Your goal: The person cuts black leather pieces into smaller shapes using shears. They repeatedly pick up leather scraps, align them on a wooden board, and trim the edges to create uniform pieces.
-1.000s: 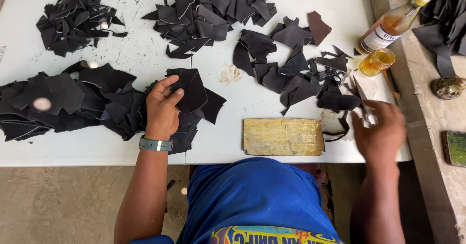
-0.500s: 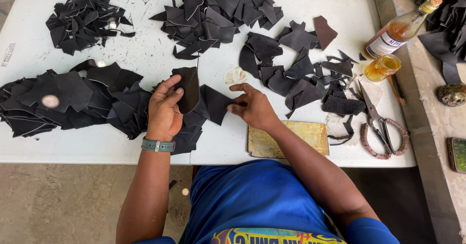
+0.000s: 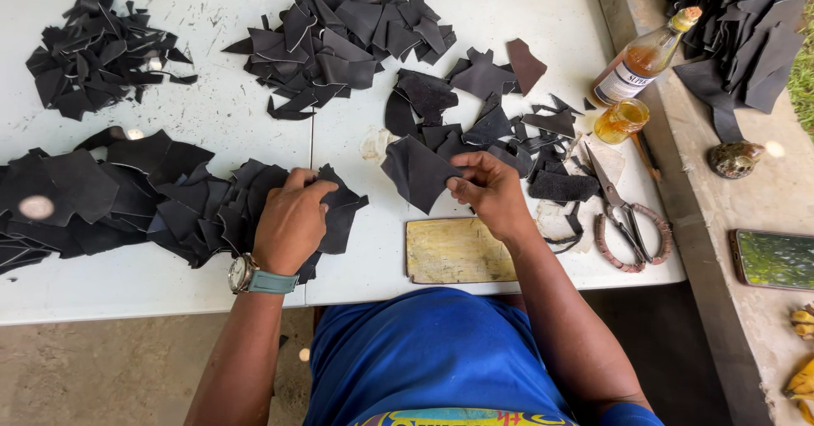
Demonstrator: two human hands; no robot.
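1. Right hand (image 3: 492, 190) pinches a dark leather piece (image 3: 417, 172) by its right edge, fingers closed on it; piece sits just above the table (image 3: 212, 129), left of the hand, above the yellowish board (image 3: 456, 251).
2. Left hand (image 3: 291, 222) rests palm down on the near pile of dark pieces (image 3: 170, 197), fingers curled on the top scraps; cannot tell if I've actually gripped one; watch on that wrist.
3. Scissors (image 3: 626, 214) lie right of my right hand; bottle (image 3: 640, 57) and small jar (image 3: 621, 121) at the far right edge; more scrap heaps (image 3: 348, 32) at the back.
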